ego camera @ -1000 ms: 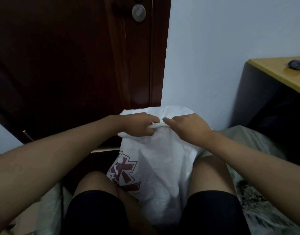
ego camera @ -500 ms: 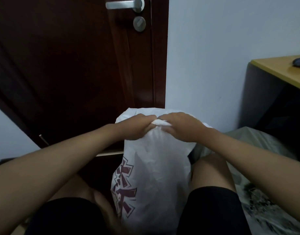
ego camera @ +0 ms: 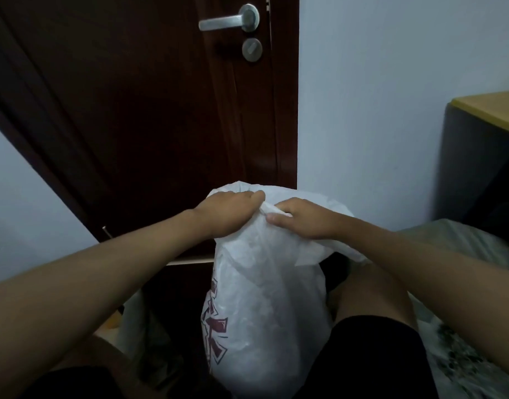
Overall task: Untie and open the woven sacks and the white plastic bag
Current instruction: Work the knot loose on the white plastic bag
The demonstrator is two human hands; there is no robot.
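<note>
Between the knees of the seated person, a white bag (ego camera: 264, 312) is stood upright, its body filling the gap between the two thighs in black shorts (ego camera: 374, 358). A dark red printed mark (ego camera: 214, 326) is seen on the bag's left face, low down. The top of the bag is gathered into a bunch, and it is here that both hands are placed. The left hand (ego camera: 230, 214) is laid over the gathered top from the left side, its fingers (ego camera: 254, 195) curled down over the crumpled material and closed on it. The right hand (ego camera: 302, 217) is set just beside it on the right, the thumb (ego camera: 277, 218) pressed against the front of the bunch and the other fingers folded over the top, so that the material is pinched. The two hands are held almost touching, with only a small twist of white material shown between them. A loose fold of the bag is draped out under the right wrist. Whether a knot is present under the fingers cannot be told.

Behind the bag, a dark wooden door (ego camera: 149, 125) is seen, with a metal handle (ego camera: 227, 21) and a round lock (ego camera: 251, 50) below it. A pale wall (ego camera: 377, 96) is seen to the right of the door. At the right edge, the corner of a worktop (ego camera: 495, 109) with a yellow surface is visible. Another pale sack (ego camera: 460, 246) is lying behind the right forearm.
</note>
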